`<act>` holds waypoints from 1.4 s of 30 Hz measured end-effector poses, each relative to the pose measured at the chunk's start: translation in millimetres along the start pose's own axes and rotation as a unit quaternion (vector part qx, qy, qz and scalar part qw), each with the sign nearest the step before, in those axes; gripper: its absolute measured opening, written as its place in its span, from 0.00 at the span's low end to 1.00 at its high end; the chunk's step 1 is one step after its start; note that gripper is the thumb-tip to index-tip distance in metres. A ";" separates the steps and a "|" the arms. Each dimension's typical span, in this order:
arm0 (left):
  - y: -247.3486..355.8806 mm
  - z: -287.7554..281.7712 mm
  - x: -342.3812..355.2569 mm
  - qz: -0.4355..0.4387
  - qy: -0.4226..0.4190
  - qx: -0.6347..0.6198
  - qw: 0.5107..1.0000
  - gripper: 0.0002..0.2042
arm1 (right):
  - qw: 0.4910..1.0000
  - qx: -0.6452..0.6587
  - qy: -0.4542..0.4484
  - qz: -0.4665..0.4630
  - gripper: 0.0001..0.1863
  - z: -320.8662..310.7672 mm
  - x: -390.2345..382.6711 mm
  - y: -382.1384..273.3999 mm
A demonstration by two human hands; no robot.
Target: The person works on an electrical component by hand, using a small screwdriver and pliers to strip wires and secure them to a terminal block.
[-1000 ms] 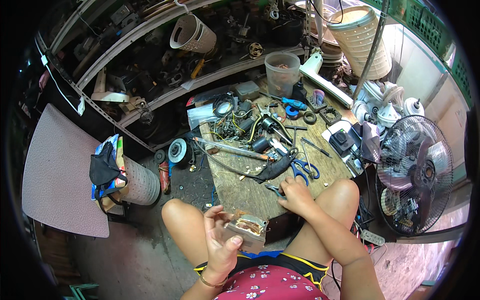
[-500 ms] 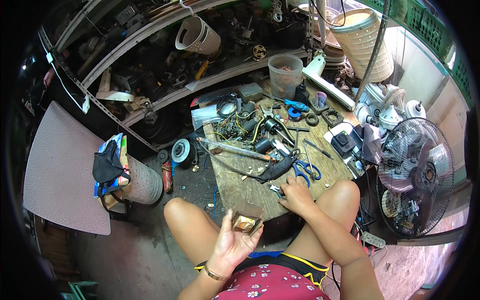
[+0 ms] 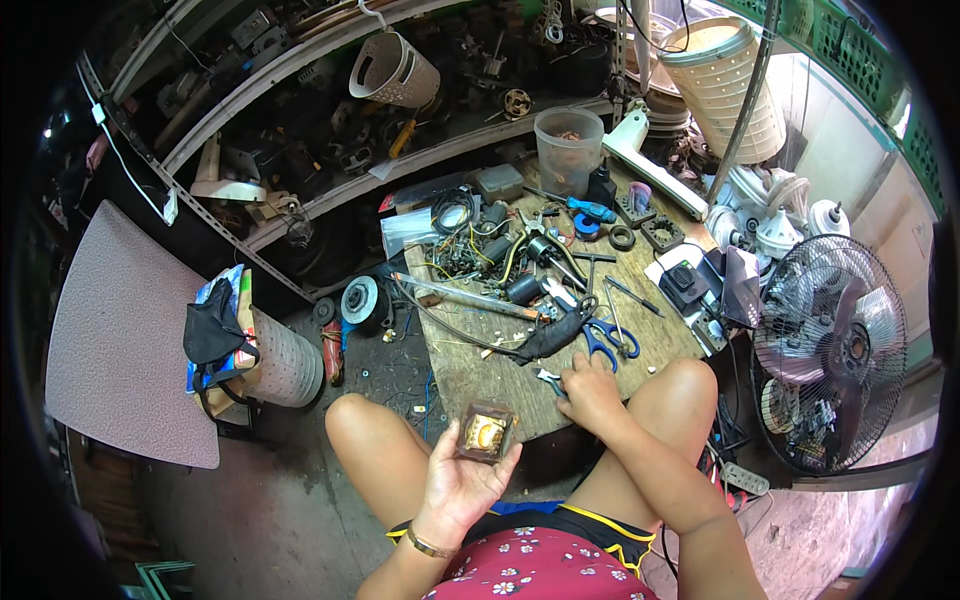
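Note:
My left hand [image 3: 466, 490] holds a small square brown translucent box [image 3: 487, 432] between thumb and fingers, above my lap. Its open-looking face is turned up, and something yellowish and shiny sits in its middle; I cannot make out what. At the wooden table's front edge, my right hand [image 3: 592, 393] has its fingers closed over a small hand tool with teal handles [image 3: 552, 384], mostly hidden under them. Just beyond that hand lie blue-handled scissors [image 3: 604, 345]. A black-wrapped tool with a cord [image 3: 556, 338] rests to their left.
On the wooden table [image 3: 465, 370] is a heap of wires and metal parts [image 3: 480, 245], with pliers [image 3: 522, 250] beside it. A translucent bucket [image 3: 569, 155] stands at the back. A fan [image 3: 835, 350] is on the right, a waste bin [image 3: 288, 365] on the left.
My left hand has tilted the brown box, so its shiny inside faces up more squarely. My right hand stays in nearly the same place at the table edge.

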State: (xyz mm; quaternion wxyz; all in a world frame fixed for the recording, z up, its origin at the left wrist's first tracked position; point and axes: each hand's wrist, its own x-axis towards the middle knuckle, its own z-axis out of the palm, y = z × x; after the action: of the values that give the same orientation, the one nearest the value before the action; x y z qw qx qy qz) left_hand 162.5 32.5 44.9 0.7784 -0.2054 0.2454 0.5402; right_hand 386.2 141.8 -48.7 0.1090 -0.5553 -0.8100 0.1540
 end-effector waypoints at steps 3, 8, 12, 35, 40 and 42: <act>4.6 -3.5 5.5 -0.006 0.005 -0.011 1.000 0.24 | 0.999 0.041 0.015 0.011 0.17 2.3 2.2 5.2; 1.8 1.7 10.2 -0.004 0.056 0.026 0.998 0.25 | 0.988 0.152 0.006 0.040 0.20 17.2 7.9 21.5; 18.2 -32.1 31.1 0.015 0.076 0.030 0.997 0.24 | 0.891 0.434 -0.072 0.108 0.16 14.8 15.0 13.7; 5.2 -63.3 18.6 -0.022 0.137 0.372 0.918 0.25 | 0.992 0.095 -0.069 -0.044 0.12 -6.3 -50.8 -61.7; 22.8 -55.7 39.6 0.508 0.124 0.810 0.266 0.41 | 0.993 0.084 -0.071 -0.038 0.12 -8.1 -49.8 -68.0; 30.2 -38.9 49.4 0.485 0.140 0.843 0.189 0.44 | 0.995 0.066 -0.071 -0.037 0.12 -6.4 -49.3 -68.8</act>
State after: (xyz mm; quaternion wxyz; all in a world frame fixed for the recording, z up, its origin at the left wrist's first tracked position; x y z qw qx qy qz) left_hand 142.5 56.3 -17.5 0.0239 0.6606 0.7097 0.2438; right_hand 346.6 73.5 -17.5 0.0937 -0.5040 -0.8238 0.2419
